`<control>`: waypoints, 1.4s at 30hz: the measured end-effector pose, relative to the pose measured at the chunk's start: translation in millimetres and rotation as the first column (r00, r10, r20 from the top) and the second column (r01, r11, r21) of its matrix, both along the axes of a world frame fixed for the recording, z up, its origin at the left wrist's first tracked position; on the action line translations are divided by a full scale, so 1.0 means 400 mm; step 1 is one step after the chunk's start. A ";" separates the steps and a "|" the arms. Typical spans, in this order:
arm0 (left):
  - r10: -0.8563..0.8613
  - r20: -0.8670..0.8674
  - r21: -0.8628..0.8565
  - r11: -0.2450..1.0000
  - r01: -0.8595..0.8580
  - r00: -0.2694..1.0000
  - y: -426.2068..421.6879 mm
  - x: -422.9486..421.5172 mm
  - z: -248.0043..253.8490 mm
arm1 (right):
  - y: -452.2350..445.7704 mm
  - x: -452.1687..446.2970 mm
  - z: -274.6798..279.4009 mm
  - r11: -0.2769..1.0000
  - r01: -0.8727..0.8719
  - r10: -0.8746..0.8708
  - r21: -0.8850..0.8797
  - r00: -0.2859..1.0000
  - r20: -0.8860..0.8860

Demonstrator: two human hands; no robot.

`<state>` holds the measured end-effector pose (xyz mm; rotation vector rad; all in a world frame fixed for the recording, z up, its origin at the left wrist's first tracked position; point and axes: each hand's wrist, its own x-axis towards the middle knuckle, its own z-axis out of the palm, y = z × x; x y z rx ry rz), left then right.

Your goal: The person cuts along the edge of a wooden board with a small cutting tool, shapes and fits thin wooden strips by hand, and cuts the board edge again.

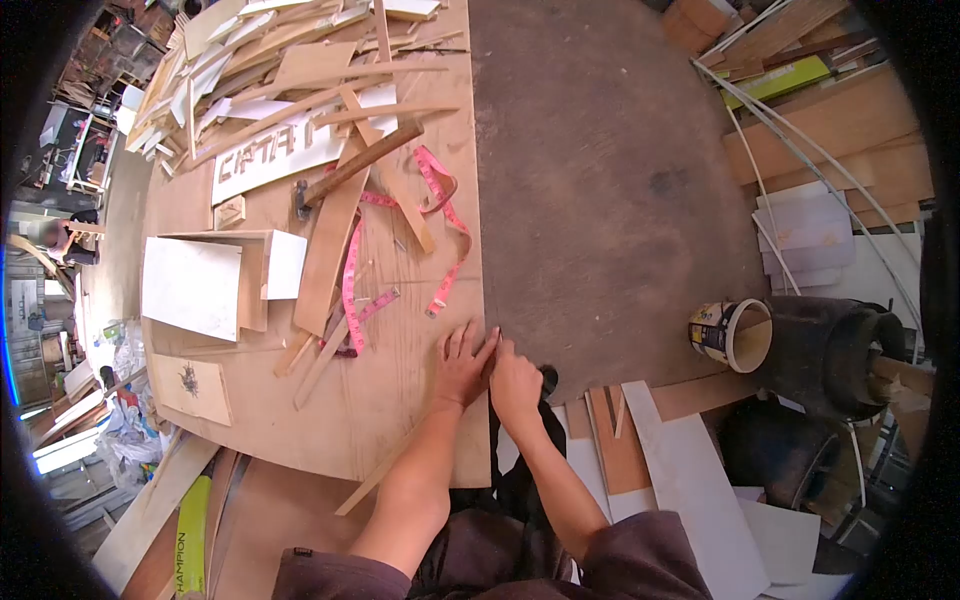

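Observation:
My left hand [464, 368] lies on the plywood tabletop [380, 430] near its right edge, fingers stretched out and slightly apart. Right beside it, at the edge, my right hand [515, 385] is closed, its fingertips meeting the left hand's fingers. Whatever the right fingers may hold is too small or hidden to make out. Ahead of the hands a pink measuring tape [459, 258] lies in loose curls. A hammer [362, 162] with a wooden handle rests on wood strips farther off. To the left stands an open box with white panels [192, 285].
Wood strips [300, 70] are heaped at the table's far end, beside a white board with raised letters [275, 155]. A bucket [712, 335] and a black container [825, 345] stand on the floor at right. Boards lean along the right side. A person [75, 240] is far left.

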<state>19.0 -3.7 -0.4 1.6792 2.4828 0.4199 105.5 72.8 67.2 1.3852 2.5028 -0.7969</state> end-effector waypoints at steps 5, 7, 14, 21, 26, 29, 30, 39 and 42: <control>0.014 0.035 0.053 0.998 -0.016 0.999 -0.002 0.007 0.000 | -0.057 0.098 0.151 0.986 0.062 -0.051 -0.156 0.996 0.077; 0.019 0.034 0.054 0.998 -0.021 0.999 -0.001 0.009 -0.002 | -0.047 0.086 0.120 0.986 0.070 -0.059 -0.150 0.995 0.074; 0.003 0.013 -0.016 1.000 -0.003 1.000 -0.016 0.016 -0.013 | -0.035 0.066 0.045 0.998 0.046 -0.047 -0.052 0.999 -0.020; 0.012 -0.031 0.024 1.000 -0.011 0.999 -0.012 0.005 -0.020 | 0.008 0.020 0.003 1.000 0.002 -0.003 -0.019 0.999 -0.040; -0.004 -0.028 -0.087 0.996 0.001 1.000 -0.019 0.017 -0.011 | -0.011 0.022 0.031 0.999 -0.025 0.026 0.037 0.999 -0.032; 0.017 -0.010 0.076 0.997 -0.016 1.000 -0.007 0.010 -0.020 | -0.054 0.079 0.131 0.994 0.045 -0.036 -0.101 0.995 0.095; 0.021 0.010 0.073 0.997 -0.022 1.000 -0.008 0.011 -0.019 | -0.052 0.075 0.130 0.997 0.024 -0.019 -0.068 0.997 0.081; -0.001 0.018 0.006 1.000 0.001 1.000 -0.012 0.006 -0.015 | -0.040 0.046 0.089 0.999 -0.034 0.035 -0.021 0.997 0.072; 0.023 0.038 0.055 0.998 -0.025 0.999 -0.007 0.013 -0.012 | -0.041 0.052 0.092 0.999 -0.022 0.025 -0.033 0.995 0.101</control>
